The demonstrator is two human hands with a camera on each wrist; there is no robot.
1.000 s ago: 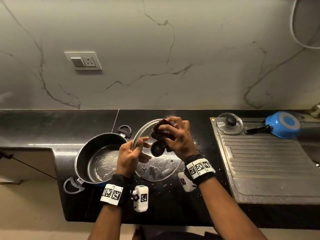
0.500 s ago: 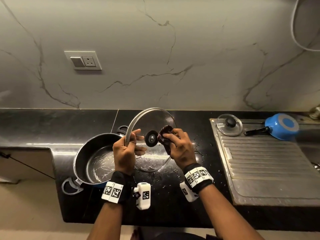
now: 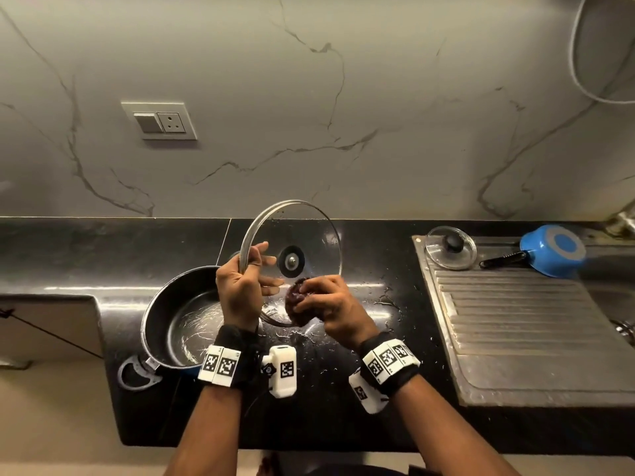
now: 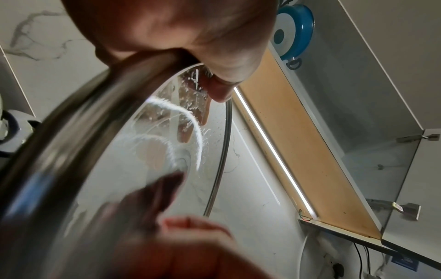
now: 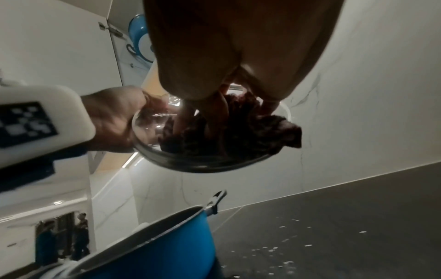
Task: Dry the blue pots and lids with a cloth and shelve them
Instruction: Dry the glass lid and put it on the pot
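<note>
The left hand [image 3: 240, 293] grips the rim of the large round glass lid [image 3: 302, 235]; the right hand [image 3: 330, 304] bunches the dark maroon cloth [image 3: 297, 300] against its lower edge; drying is underway; next, probably wipe the remaining wet glass.

Head camera looks down; both wrist cameras look up, sharing the lid [image 3: 302, 231].

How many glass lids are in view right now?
2. The large glass lid is held upright by the left hand above the counter; the small glass lid lies on the drainboard. No others visible.
</note>
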